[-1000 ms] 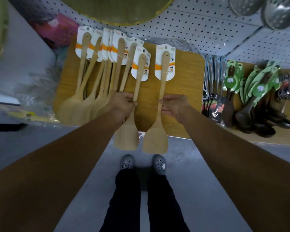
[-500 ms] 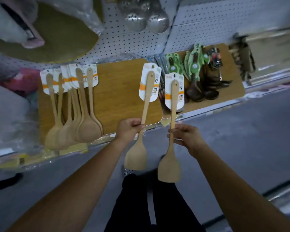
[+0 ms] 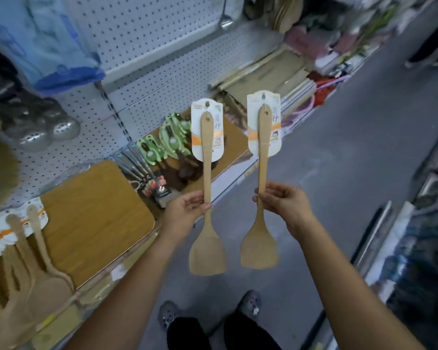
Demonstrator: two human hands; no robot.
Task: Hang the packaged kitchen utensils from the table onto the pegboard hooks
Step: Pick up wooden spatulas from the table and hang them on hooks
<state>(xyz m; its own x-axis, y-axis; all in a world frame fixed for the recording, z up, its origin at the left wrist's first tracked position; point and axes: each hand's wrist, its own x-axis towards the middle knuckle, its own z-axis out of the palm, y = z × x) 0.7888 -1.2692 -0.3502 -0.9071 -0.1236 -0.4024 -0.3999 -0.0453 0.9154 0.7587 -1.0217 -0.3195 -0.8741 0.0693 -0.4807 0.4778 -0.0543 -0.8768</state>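
L grip pinches the slim handle of the left spatula, thumb in front, fingers curled behind. R grip pinches the right spatula the same way at mid-handle. Both are pale smooth wood w/ flat, flared, square-ish blades pointing down. Each handle top is tied to a glossy white card w/ an orange band & rounded corners. Both are upright, side by side but apart, off the tabletop to its right, over grey floor. The tabletop is wood-grain laminate w/ rounded corners. More carded wooden spatulas lie fanned on its left end, blurred. White perforated pegboard stands behind the tabletop. Green-carded dark utensils lie just past its right edge.
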